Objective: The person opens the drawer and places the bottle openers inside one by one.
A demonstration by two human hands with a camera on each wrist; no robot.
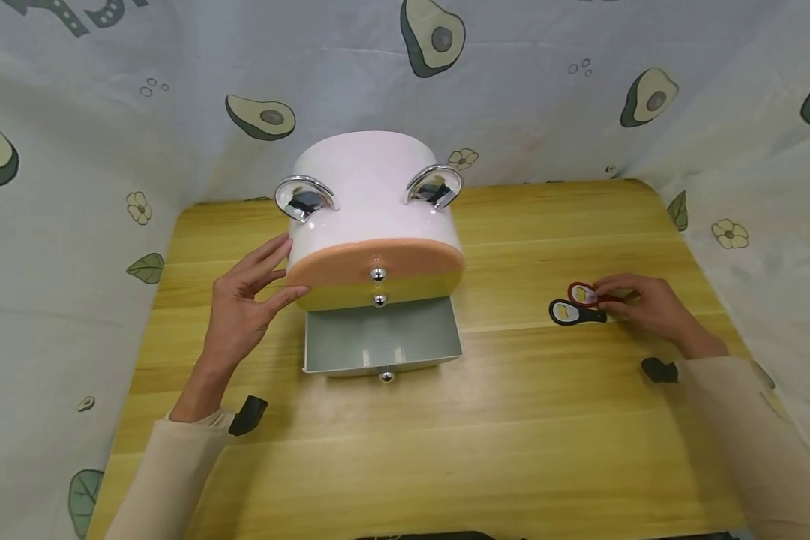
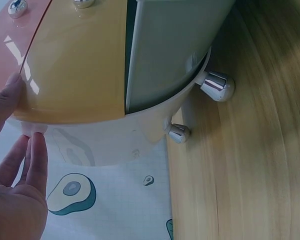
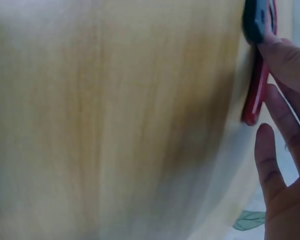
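Observation:
A white drawer box (image 1: 371, 176) with two chrome handle-like loops stands toward the back of the table. Its orange and yellow drawers are closed, while the grey-green bottom drawer (image 1: 381, 337) is pulled out with nothing visible inside. My left hand (image 1: 246, 304) rests on the box's left side, fingertips against the wall and thumb on the front edge. Over on the right, my right hand (image 1: 648, 307) pinches the handle of a red item that looks like a small magnifying glass (image 1: 583, 294). A black one of similar shape (image 1: 565, 312) lies just in front, overlapping or touching it.
Wood-grain table (image 1: 513, 442) with rounded back corners carries everything. A white avocado-print cloth (image 1: 351, 67) surrounds its back and sides. Chrome feet (image 2: 217, 86) hold the box off the table. Black straps (image 1: 660, 370) show at the wrists.

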